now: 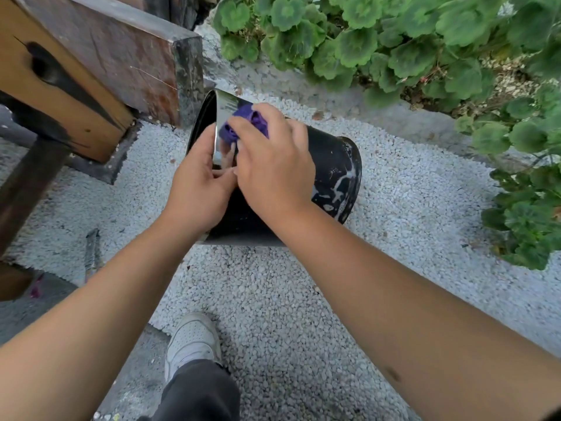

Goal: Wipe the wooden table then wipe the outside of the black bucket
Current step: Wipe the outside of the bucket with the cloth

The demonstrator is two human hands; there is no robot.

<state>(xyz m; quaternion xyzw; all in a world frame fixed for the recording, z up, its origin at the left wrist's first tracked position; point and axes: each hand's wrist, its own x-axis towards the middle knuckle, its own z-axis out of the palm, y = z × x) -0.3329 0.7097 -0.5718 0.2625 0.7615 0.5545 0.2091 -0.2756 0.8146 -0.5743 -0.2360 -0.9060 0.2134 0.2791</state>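
The black bucket [332,165] is tipped on its side above the gravel, its open mouth facing left and its white-smeared base to the right. My left hand [198,189] grips the shiny rim at the mouth and holds the bucket up. My right hand [271,165] presses a crumpled purple cloth [249,121] against the bucket's outer wall near the rim. The wooden table [91,65] juts in from the upper left, its thick corner just beyond the bucket's mouth.
White gravel [288,299] covers the ground below. Green leafy plants [409,41] fill the top and right edges behind a concrete kerb. My white shoe [194,338] and dark trouser leg stand at the bottom centre. A dark table leg [27,189] runs down the left.
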